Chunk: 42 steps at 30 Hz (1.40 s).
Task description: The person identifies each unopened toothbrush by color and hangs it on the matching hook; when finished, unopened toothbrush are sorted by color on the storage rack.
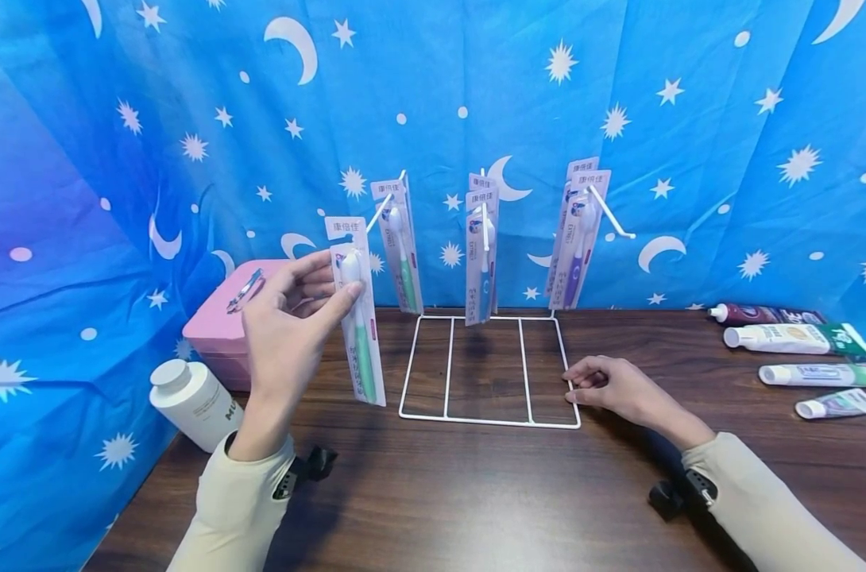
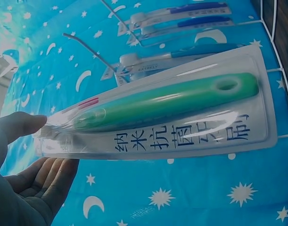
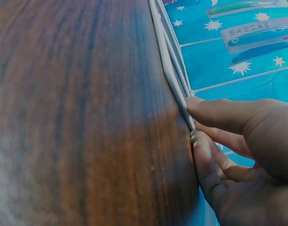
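My left hand [image 1: 279, 318] pinches a carded green toothbrush [image 1: 363, 349] between thumb and fingers. The card hangs upright, its top beside the tip of the rack's left hook [image 1: 379, 213]; whether they touch, I cannot tell. In the left wrist view its green handle [image 2: 167, 101] fills the middle. Behind it, another green toothbrush [image 1: 407, 274] hangs on that hook. Blue toothbrushes [image 1: 478, 286] hang on the middle hook and purple ones [image 1: 570, 278] on the right. My right hand [image 1: 622, 389] pinches the right side wire of the white rack [image 1: 490, 423].
A pink box [image 1: 211, 318] and a tilted white bottle [image 1: 197, 405] stand at the left. Several toothpaste tubes [image 1: 783, 338] lie at the right of the wooden table [image 1: 476, 492]. A blue star-patterned curtain [image 1: 433, 63] hangs close behind the rack.
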Motion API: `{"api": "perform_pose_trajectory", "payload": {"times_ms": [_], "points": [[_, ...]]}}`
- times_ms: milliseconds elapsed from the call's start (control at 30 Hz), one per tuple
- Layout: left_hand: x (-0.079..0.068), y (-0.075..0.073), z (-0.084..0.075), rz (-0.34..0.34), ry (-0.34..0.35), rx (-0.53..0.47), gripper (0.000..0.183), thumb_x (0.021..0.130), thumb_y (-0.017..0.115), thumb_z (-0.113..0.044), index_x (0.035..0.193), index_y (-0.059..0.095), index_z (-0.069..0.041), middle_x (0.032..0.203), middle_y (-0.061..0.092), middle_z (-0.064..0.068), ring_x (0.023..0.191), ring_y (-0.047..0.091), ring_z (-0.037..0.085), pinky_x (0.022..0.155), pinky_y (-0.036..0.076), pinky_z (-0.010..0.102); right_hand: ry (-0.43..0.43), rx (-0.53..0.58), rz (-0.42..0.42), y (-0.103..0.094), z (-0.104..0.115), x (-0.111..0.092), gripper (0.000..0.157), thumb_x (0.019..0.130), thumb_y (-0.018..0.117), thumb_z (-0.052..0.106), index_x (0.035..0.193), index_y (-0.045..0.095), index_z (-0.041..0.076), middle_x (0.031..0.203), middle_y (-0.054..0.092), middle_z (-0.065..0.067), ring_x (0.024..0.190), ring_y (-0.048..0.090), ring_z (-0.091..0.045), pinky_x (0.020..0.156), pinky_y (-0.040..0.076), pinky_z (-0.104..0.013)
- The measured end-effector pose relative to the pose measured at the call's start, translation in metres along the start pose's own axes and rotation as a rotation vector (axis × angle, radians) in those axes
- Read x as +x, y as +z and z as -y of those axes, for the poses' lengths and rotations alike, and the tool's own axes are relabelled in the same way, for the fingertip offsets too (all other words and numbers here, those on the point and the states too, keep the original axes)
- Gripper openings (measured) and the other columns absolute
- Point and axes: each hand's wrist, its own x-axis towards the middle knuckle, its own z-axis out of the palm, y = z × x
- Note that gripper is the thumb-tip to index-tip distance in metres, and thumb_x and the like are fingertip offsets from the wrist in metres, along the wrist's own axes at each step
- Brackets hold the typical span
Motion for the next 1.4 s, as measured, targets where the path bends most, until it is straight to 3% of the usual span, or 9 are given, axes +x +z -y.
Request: {"api": "perform_pose_trajectory", "payload": {"times_ms": [267, 433, 733, 1133, 1267, 1400], "points": [[-0.002, 0.006, -0.024, 0.021, 0.016, 0.011, 0.039, 0.081, 0.076, -0.001, 0.116, 0.063, 0.008, 0.102, 0.068, 0.019, 0.086, 0.064, 0.027, 0.079, 0.054, 0.031, 0.009, 0.006, 0.002, 0.000, -0.001, 0.000, 0.026, 0.084, 0.076, 0.022, 0.106, 0.069, 0.008, 0.086, 0.065, 0.000, 0.079, 0.057, -0.016, 0.068, 0.046, -0.028], [0.002, 0.010, -0.024, 0.020, -0.016, 0.015, 0.039, 0.081, 0.076, -0.002, 0.117, 0.063, 0.008, 0.104, 0.068, 0.019, 0.087, 0.064, 0.030, 0.078, 0.054, 0.028, 0.007, 0.000, -0.003, -0.001, -0.001, -0.001, 0.027, 0.084, 0.076, 0.023, 0.106, 0.070, 0.008, 0.086, 0.065, 0.001, 0.079, 0.058, -0.016, 0.069, 0.046, -0.029], [0.013, 0.022, -0.002, 0.023, -0.036, -0.070, 0.040, 0.079, 0.077, 0.000, 0.116, 0.062, 0.010, 0.101, 0.066, 0.024, 0.086, 0.064, 0.031, 0.074, 0.054, 0.026, 0.002, 0.009, -0.004, 0.000, -0.002, -0.001, 0.026, 0.084, 0.076, 0.021, 0.105, 0.070, 0.007, 0.086, 0.065, 0.000, 0.079, 0.058, -0.016, 0.069, 0.047, -0.027], [0.028, 0.043, 0.017, -0.005, -0.019, -0.071, 0.043, 0.079, 0.077, 0.000, 0.117, 0.060, 0.010, 0.102, 0.063, 0.028, 0.086, 0.063, 0.035, 0.076, 0.054, 0.026, 0.008, 0.018, -0.005, 0.000, -0.001, 0.001, 0.026, 0.084, 0.076, 0.021, 0.105, 0.069, 0.007, 0.086, 0.065, 0.000, 0.080, 0.058, -0.017, 0.070, 0.047, -0.028], [0.036, 0.051, 0.042, -0.014, -0.026, -0.074, 0.045, 0.080, 0.078, -0.004, 0.120, 0.059, 0.008, 0.104, 0.063, 0.026, 0.091, 0.062, 0.037, 0.079, 0.053, 0.028, 0.010, 0.013, -0.004, 0.000, -0.001, 0.001, 0.027, 0.084, 0.077, 0.022, 0.105, 0.070, 0.008, 0.086, 0.065, 0.001, 0.080, 0.058, -0.016, 0.070, 0.047, -0.028], [0.042, 0.058, 0.064, -0.034, -0.032, -0.091, 0.047, 0.079, 0.081, -0.011, 0.119, 0.060, 0.002, 0.104, 0.064, 0.019, 0.091, 0.063, 0.030, 0.080, 0.054, 0.031, 0.006, 0.011, -0.006, 0.001, -0.002, 0.001, 0.027, 0.083, 0.077, 0.022, 0.104, 0.070, 0.008, 0.086, 0.065, 0.001, 0.080, 0.058, -0.016, 0.070, 0.047, -0.028]]}}
